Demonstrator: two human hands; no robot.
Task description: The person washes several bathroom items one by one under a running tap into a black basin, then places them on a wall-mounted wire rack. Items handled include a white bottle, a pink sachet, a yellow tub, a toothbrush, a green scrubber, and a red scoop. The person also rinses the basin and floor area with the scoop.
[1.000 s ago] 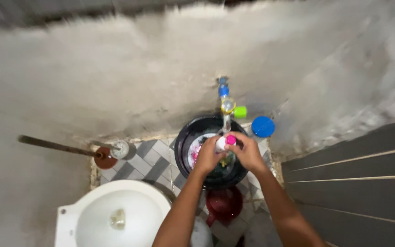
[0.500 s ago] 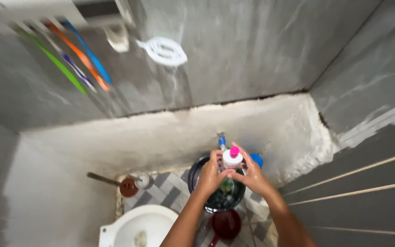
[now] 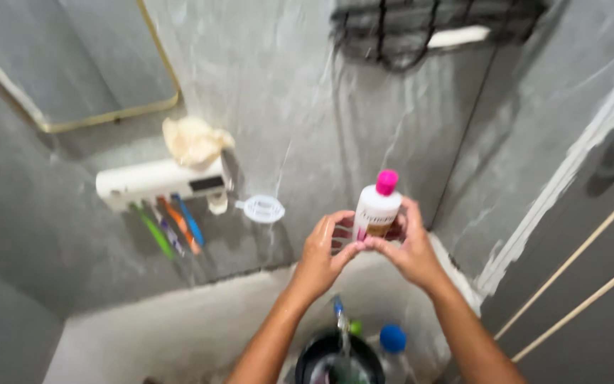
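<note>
A white bottle (image 3: 376, 210) with a pink cap stands upright between both my hands, raised in front of the grey wall. My left hand (image 3: 325, 252) cups its left side with fingers spread around it. My right hand (image 3: 410, 249) grips it from the right and behind. Below the hands, a tap (image 3: 338, 308) runs water into a black basin (image 3: 339, 359) at the bottom edge.
A white toothbrush holder (image 3: 158, 181) with several coloured brushes hangs on the wall at left, a cloth (image 3: 193, 140) on top, a white soap dish (image 3: 261, 208) beside it. A mirror (image 3: 72, 64) is upper left, a dark wire rack (image 3: 428, 32) above. A blue-capped bottle (image 3: 392, 340) stands by the basin.
Both hands have lifted the bottle up out of the basin to chest height. The view has tilted upward from floor and toilet to the wall.
</note>
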